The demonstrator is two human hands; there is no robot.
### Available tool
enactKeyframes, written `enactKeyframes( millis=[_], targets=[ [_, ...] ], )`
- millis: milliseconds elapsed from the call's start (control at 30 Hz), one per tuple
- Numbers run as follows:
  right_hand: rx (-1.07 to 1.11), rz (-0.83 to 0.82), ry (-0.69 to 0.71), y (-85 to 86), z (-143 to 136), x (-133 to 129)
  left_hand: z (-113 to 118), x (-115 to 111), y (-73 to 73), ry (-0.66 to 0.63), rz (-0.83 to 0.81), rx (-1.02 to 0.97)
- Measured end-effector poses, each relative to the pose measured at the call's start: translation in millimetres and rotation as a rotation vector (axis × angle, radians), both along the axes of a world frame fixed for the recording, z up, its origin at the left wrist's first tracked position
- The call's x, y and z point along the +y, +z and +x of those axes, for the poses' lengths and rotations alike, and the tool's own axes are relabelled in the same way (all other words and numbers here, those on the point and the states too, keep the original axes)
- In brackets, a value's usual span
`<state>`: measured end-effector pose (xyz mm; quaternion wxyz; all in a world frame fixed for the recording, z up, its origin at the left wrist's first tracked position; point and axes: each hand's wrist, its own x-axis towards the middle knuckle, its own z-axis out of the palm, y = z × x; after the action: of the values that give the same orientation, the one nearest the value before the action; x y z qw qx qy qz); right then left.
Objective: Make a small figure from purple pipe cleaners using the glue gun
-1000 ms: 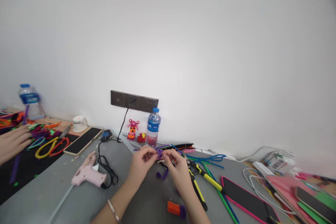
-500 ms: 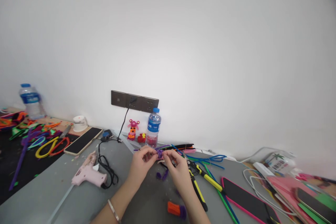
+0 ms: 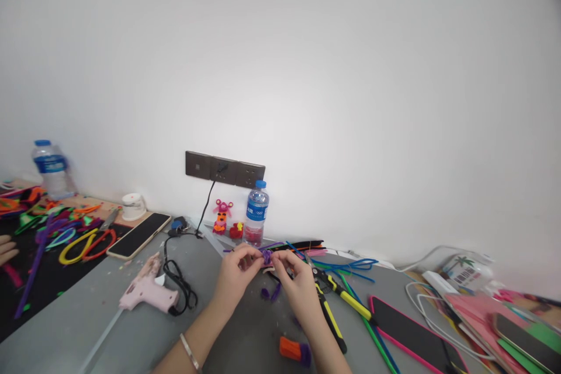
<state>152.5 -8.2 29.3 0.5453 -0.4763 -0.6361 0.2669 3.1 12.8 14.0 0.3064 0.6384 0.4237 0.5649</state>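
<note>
My left hand (image 3: 240, 272) and my right hand (image 3: 294, 276) meet above the grey table, each pinching one side of a small purple pipe cleaner coil (image 3: 267, 256). The fingertips partly cover the coil. Just below them lie a few purple pipe cleaner scraps (image 3: 270, 292). An orange and purple fuzzy piece (image 3: 294, 350) rests by my right forearm. Pliers with yellow and black handles (image 3: 332, 312) lie close to the right of my right hand.
To the left are a pink glue gun (image 3: 149, 292), a phone (image 3: 139, 236) and scissors (image 3: 90, 243). A water bottle (image 3: 256, 210) and small pink figure (image 3: 221, 219) stand by the wall. Pipe cleaners (image 3: 355, 266) and a pink-edged phone (image 3: 416, 333) lie right. Another person's hand (image 3: 6, 250) shows at far left.
My hands stay almost in place, with the fingers still pinching the purple coil. Another person's hand has come into view at the far left edge, beside a dark pink strip.
</note>
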Motion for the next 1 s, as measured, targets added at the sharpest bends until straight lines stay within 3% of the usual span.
enactKeyframes(
  millis=[1000],
  targets=[
    [0.008, -0.071, 0.035, -2.0, 0.9, 1.8, -1.8, -2.2, -0.2, -0.023, -0.021, 0.023]
  ],
)
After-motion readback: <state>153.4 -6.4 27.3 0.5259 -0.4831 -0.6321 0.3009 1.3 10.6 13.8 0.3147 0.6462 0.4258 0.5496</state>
